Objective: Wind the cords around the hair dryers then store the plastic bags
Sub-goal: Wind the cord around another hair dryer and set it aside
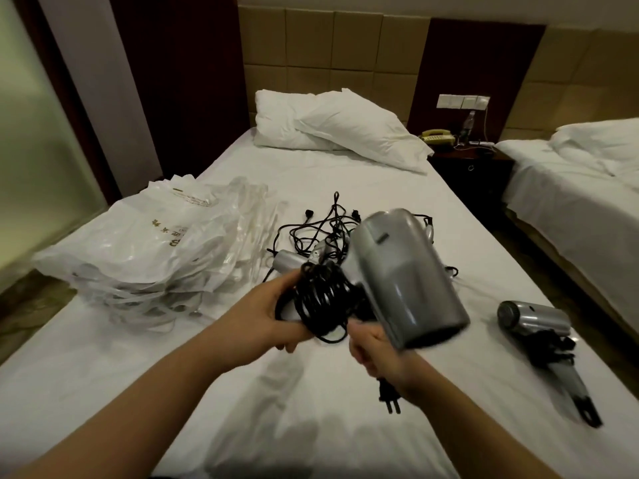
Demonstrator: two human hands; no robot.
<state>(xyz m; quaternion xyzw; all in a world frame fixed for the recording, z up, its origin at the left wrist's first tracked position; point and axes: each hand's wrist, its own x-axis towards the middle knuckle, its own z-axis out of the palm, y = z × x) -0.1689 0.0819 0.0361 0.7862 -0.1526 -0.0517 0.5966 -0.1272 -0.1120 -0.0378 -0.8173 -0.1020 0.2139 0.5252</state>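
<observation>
A person is standing at the foot of a bed (345,174) made up with a white sheet, holding a silver hair dryer (401,274) above it with both hands. The left hand (273,316) is gripping the dryer's handle, where a black cord (320,299) is sitting wound in many loops, the fingers curling round the coils. The right hand (377,350) is clenching the loose end of that cord just beneath the dryer's barrel, and the black plug (389,397) is hanging out below the wrist. The barrel is tilting up and to the right, its open nozzle facing down toward the camera. On the sheet at the right, well apart from the hands, a second silver hair dryer (539,323) is lying with its cord already bundled at the handle. Behind the held dryer, more hair dryers (294,261) are lying in a tangle of loose black cords (321,226). To the left, a heap of clear plastic bags (148,250) is resting near the bed's edge. Two white pillows (332,129) are lying at the headboard, and a telephone (437,136) is sitting on the dark nightstand (466,167) beside a second bed (570,188).
</observation>
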